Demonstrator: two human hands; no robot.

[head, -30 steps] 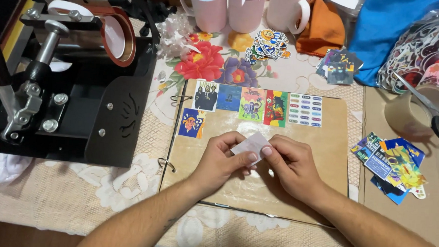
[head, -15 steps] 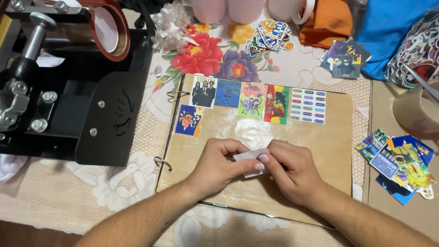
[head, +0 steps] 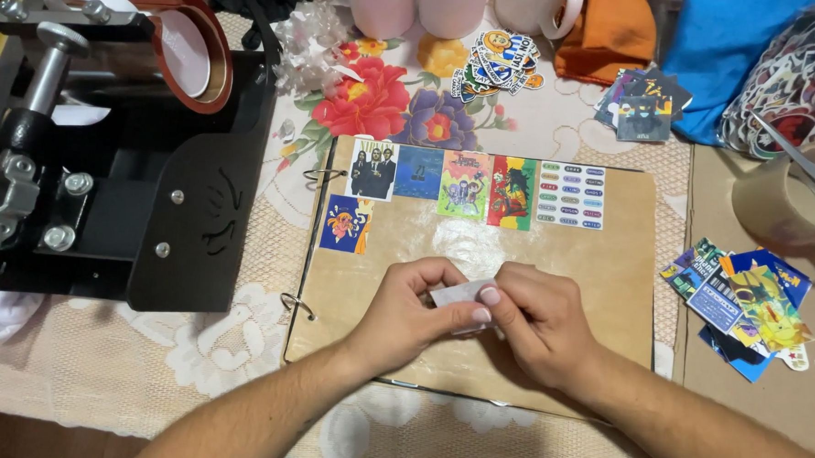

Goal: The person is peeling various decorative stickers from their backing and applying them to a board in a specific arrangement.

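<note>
My left hand [head: 413,307] and my right hand [head: 536,322] meet over the lower middle of a brown ring-bound board [head: 607,283]. Between their fingertips they pinch a small pale sticker sheet [head: 455,293], its printed side hidden. Along the board's top edge runs a row of several colourful stickers [head: 464,183], and one blue sticker [head: 344,224] sits below them at the left.
A black mug press [head: 108,161] fills the left side. Pink and white mugs [head: 436,6] stand at the back. Loose sticker piles lie at the back centre [head: 497,63], back right [head: 640,106] and right [head: 743,299]. A tape roll [head: 780,204] and scissors [head: 813,173] sit at far right.
The view has shifted slightly. Both hands have drawn closer together and lower on the board, turning the small sheet flatter between the fingertips.
</note>
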